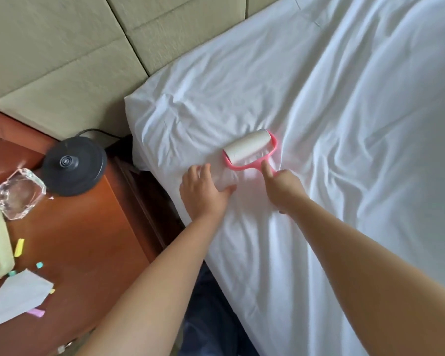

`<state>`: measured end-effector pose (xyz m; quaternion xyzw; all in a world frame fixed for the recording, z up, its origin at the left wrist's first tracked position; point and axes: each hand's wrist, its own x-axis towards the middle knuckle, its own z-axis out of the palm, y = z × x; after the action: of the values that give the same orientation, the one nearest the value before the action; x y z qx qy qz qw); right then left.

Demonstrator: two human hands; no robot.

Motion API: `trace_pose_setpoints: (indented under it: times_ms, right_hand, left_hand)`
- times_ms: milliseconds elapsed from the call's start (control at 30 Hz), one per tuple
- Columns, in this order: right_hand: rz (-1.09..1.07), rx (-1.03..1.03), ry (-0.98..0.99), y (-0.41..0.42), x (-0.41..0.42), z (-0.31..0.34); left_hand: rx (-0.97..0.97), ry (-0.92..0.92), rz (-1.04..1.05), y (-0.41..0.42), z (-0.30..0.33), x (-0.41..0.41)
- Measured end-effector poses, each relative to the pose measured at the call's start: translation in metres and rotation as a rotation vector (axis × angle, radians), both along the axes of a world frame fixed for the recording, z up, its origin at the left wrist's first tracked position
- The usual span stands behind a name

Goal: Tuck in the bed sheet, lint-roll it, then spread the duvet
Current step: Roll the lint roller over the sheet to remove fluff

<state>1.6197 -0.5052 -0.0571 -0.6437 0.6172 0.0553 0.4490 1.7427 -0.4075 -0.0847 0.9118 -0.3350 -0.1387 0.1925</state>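
A wrinkled white bed sheet [332, 124] covers the mattress, and its near corner by the headboard is creased. A pink lint roller [249, 149] with a white roll lies on the sheet near that corner. My right hand [284, 186] grips its pink handle, index finger stretched along the stem. My left hand [206, 191] presses flat on the sheet just left of the roller, fingers spread. No duvet is clearly in view.
A padded beige headboard [88, 47] runs behind the bed. A wooden bedside table [88, 240] at the left holds a black kettle base [73, 167], a glass ashtray [18, 192], papers and coloured scraps. My dark trousers [211, 317] show between table and bed.
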Motion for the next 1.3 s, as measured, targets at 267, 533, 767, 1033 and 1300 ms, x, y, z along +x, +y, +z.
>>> trace_pose_setpoints:
  times_ms: [267, 533, 767, 1033, 1300]
  right_hand:
    - [0.028, 0.012, 0.1, -0.039, 0.059, -0.004]
    - [0.013, 0.028, 0.112, -0.077, 0.119, -0.012]
    - [0.034, 0.033, 0.089, -0.106, 0.17, -0.003]
    - [-0.039, 0.031, 0.082, -0.137, 0.221, -0.004]
    - [0.022, -0.001, -0.101, -0.153, 0.242, -0.006]
  left_hand:
    - [0.229, 0.039, -0.168, -0.063, -0.011, 0.09]
    - [0.402, 0.085, -0.214, -0.115, -0.004, 0.149]
    - [0.447, 0.073, -0.195, -0.142, -0.01, 0.193]
    - [0.453, 0.17, -0.153, -0.15, -0.025, 0.208]
    - [0.538, 0.17, -0.169, -0.157, -0.03, 0.21]
